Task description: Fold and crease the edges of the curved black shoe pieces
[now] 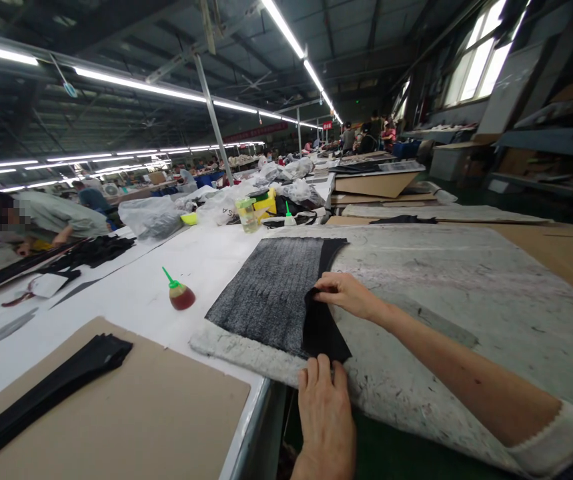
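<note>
On the grey felt pad, at the near edge of the white surface: work in hand, one lot.

Progress (judged)
- Dark panel is laid flat on the pad; this step looks done.
- Black strip runs along the panel's right edge, from its far corner to the pad's near edge. The far length seems settled. The middle is puckered where it is gripped, so alignment looks about half finished.
- Whether the strip is fixed to the panel cannot be told.

Hands
- Right hand: fingers and thumb grasp the strip's left edge about midway along it.
- Left hand: flat and released, fingertips resting on the strip's near end.

Count
- Dark panels: one.
- Black strips in work: one.
- Stack of black strips: one, lying on the cardboard sheet well to the left; the pieces in it cannot be counted.
- Cardboard sheets under that stack: one.
- Squeeze bottle, red contents and green nozzle: one, lying tilted near the panel's left side, apart from it.
- Small bottle with a green cap: one, beyond the pad's far edge.
- Jar of yellowish liquid: one, just left of that bottle.
- Co-worker: one at the far left, bent over other dark pieces; more people are farther back.
</note>
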A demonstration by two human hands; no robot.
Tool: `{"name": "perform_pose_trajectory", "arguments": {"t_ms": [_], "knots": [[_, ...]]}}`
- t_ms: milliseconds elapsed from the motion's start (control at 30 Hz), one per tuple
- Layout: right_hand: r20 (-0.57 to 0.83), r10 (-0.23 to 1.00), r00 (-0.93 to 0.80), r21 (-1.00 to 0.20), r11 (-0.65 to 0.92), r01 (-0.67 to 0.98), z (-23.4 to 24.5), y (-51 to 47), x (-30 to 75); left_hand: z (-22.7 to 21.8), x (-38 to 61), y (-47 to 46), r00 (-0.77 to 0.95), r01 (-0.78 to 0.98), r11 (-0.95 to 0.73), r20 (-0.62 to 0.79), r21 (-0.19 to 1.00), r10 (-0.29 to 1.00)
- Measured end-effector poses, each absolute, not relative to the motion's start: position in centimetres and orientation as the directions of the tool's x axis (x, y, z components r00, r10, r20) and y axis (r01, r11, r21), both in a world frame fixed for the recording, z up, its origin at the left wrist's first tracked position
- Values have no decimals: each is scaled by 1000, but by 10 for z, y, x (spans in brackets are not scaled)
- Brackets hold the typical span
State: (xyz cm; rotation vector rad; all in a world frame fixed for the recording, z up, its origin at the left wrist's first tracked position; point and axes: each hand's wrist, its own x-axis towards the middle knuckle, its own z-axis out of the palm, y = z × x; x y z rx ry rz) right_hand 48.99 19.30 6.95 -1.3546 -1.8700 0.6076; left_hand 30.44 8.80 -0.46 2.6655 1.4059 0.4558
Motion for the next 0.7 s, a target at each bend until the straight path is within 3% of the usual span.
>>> {"name": "perform_pose_trajectory", "arguments": {"t_ms": [333,567,700], "knots": [[315,945,89,-886,260,384,99,242,523,-2,312,107,474,757,-493,158,430,866],[281,874,396,-956,218,196,147,271,570,5,322,129,466,755,-501,192,423,864],[272,834,480,-962,236,134,179,284,593,7,331,155,497,735,-563,265,377,826]]}}
